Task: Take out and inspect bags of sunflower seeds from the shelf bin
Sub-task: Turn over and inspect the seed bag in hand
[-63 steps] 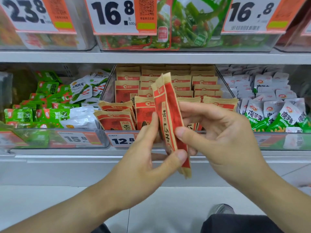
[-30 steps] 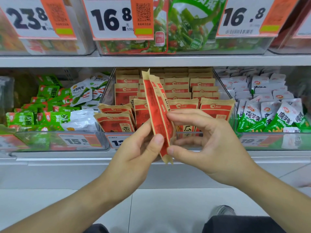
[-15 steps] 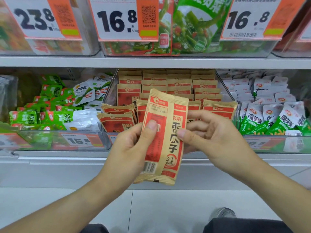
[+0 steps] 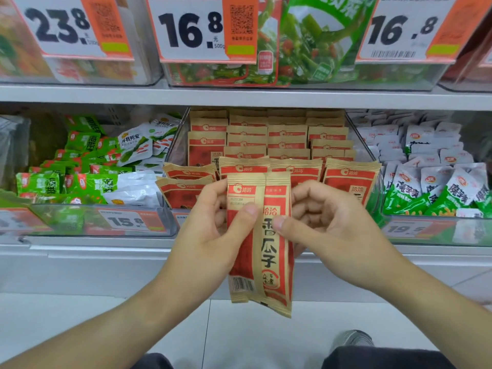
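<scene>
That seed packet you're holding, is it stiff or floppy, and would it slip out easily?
Probably floppy: the seed packet bends along its middle between the left hand and right hand. Likely light, since thumb pinches alone hold it up. Its matte, paper-like face suggests it isn't very slippery.

Green snack packets (image 4: 80,182) left, white-green packets (image 4: 439,187) right, price tags (image 4: 186,30) above

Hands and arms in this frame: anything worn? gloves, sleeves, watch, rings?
Nothing worn that shows. Left hand and right hand are bare: no gloves, no rings visible. Both forearms are bare to the frame edge, with no sleeve, watch or band in view.
</scene>
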The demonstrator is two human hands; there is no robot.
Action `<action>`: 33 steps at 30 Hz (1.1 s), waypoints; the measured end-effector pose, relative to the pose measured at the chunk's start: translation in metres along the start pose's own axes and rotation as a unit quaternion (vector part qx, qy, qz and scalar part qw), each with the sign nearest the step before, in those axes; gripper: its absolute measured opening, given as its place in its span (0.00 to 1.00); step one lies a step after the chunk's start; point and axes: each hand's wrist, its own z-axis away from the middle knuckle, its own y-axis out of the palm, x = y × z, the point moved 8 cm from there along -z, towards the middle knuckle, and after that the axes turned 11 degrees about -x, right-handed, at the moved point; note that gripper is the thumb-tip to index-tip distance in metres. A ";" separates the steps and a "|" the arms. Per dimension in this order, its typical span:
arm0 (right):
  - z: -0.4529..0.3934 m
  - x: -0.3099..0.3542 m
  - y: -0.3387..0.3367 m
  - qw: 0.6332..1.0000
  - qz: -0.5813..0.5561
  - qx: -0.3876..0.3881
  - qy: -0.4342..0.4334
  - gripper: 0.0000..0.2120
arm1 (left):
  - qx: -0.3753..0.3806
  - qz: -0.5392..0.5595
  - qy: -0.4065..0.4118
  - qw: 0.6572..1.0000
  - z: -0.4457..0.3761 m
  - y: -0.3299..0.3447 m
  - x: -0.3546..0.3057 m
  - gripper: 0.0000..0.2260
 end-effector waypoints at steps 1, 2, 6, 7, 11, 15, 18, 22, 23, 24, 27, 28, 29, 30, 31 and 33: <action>0.003 0.004 0.003 1.000 0.012 0.015 -0.016 0.08 | 0.001 -0.022 0.005 1.000 0.001 0.000 0.000 0.20; 0.005 0.007 0.006 0.999 0.020 0.026 -0.030 0.07 | 0.001 -0.053 0.012 0.999 0.001 0.000 -0.002 0.18; 0.009 0.014 0.010 0.997 0.045 0.031 -0.063 0.08 | -0.032 -0.151 0.056 0.986 -0.001 -0.008 -0.006 0.13; 0.010 0.014 0.010 0.997 0.042 0.028 -0.059 0.09 | -0.039 -0.160 0.064 0.984 -0.001 -0.009 -0.006 0.15; 0.012 0.013 0.009 0.997 0.046 0.027 -0.047 0.08 | -0.042 -0.195 0.068 0.978 -0.001 -0.006 -0.003 0.27; 0.012 0.014 0.007 0.997 0.053 0.019 -0.048 0.09 | -0.028 -0.199 0.073 0.977 -0.001 -0.001 -0.002 0.26; 0.011 0.016 0.004 0.997 0.054 0.010 -0.050 0.08 | -0.018 -0.192 0.066 0.979 -0.003 0.001 0.000 0.25; 0.009 0.018 -0.002 0.998 0.050 -0.005 -0.043 0.07 | -0.010 -0.172 0.061 0.983 -0.003 0.001 -0.002 0.33; 0.009 0.019 -0.004 0.998 0.049 -0.010 -0.042 0.07 | -0.011 -0.166 0.062 0.984 -0.002 0.002 -0.004 0.37; 0.008 0.019 -0.005 0.998 0.047 -0.018 -0.042 0.07 | -0.016 -0.156 0.058 0.986 -0.001 0.001 -0.006 0.40; 0.005 0.019 -0.013 0.997 0.035 -0.051 -0.036 0.08 | -0.013 -0.129 0.066 0.989 0.004 0.002 -0.012 0.41; 0.004 0.018 -0.016 0.997 0.028 -0.064 -0.029 0.07 | 0.000 -0.130 0.074 0.989 0.007 0.004 -0.015 0.40; 0.003 0.017 -0.020 0.997 0.016 -0.078 -0.020 0.05 | 0.019 -0.132 0.078 0.988 0.009 0.008 -0.016 0.39; 0.002 0.015 -0.023 0.996 0.004 -0.094 -0.013 0.05 | 0.042 -0.133 0.077 0.987 0.012 0.012 -0.017 0.38; 0.000 0.015 -0.027 0.994 -0.008 -0.110 -0.010 0.05 | 0.066 -0.134 0.072 0.986 0.014 0.016 -0.017 0.37; -0.002 0.015 -0.034 0.990 -0.025 -0.140 -0.011 0.05 | 0.108 -0.137 0.062 0.983 0.017 0.023 -0.014 0.36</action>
